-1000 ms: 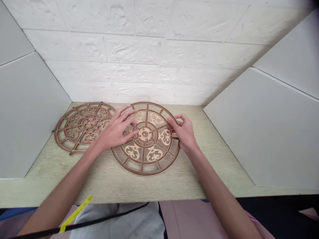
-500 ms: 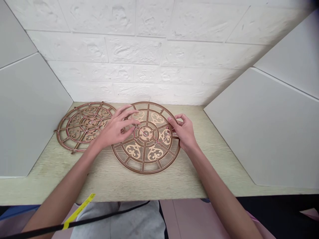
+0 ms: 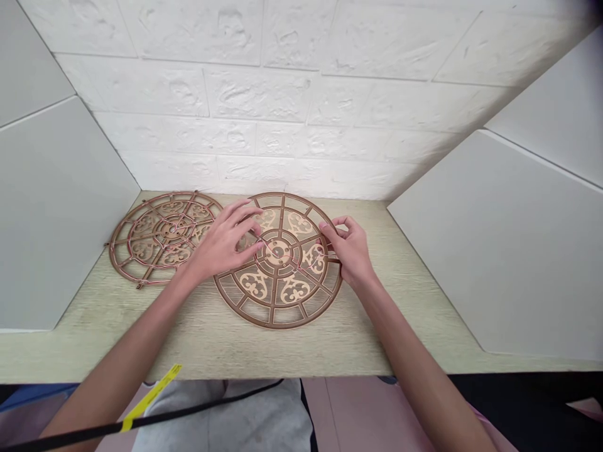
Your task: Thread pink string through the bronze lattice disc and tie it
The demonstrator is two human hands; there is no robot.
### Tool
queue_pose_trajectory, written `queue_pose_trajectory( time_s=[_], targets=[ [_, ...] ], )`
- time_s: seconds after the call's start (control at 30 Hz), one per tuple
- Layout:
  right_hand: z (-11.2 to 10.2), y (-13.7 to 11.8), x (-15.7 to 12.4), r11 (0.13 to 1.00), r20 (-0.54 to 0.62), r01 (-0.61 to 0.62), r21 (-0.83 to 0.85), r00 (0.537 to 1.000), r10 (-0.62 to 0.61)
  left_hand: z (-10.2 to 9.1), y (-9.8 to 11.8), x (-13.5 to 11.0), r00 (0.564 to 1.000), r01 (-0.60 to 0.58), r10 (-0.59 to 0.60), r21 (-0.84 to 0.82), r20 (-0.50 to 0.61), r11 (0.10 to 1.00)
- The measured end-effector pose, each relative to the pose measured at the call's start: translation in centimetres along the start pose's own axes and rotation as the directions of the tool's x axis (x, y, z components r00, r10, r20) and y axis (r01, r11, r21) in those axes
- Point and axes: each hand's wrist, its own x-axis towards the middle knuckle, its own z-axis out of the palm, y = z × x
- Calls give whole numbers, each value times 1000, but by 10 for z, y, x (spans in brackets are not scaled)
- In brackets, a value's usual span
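A round brown openwork disc (image 3: 271, 314) with spokes and gold scroll ornaments is tilted a little above the table. My right hand (image 3: 351, 248) is closed on its right rim, thumb on top and fingers partly hidden beneath. Over the disc's left side is my left hand (image 3: 230, 242). Its thumb and index finger come together by a thin wire (image 3: 269, 246) that runs to the hub; the other fingers are loosely bent. More thin reddish wire crosses the disc right of the hub.
A second round disc (image 3: 121, 269), with reddish wire around it, lies at the left on the pale wooden table (image 3: 226, 358). White brick wall (image 3: 264, 94) stands behind, with grey panels (image 3: 527, 251) on both sides. A black strap with a yellow tag (image 3: 153, 394) crosses in front.
The left thumb and index finger have shifted slightly near the wire. My right hand keeps its hold on the rim. The whole view has moved slightly.
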Motion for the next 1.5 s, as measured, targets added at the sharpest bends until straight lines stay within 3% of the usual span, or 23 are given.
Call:
queue_pose_trajectory(
  time_s=[0.57, 1.1, 1.5],
  targets=[
    [0, 0, 0, 1000, 1, 4, -7, 1000, -4, -5, -6, 3, 998, -63, 62, -45, -23, 997],
    [0, 2, 2, 1000, -8, 14, -11, 1000, -15, -9, 2, 3, 989, -135, 138, 44, -55, 990],
    [-1, 2, 2, 999, 4, 7, -37, 1000, -7, -7, -2, 3, 992, -125, 124, -45, -28, 991]
  ],
)
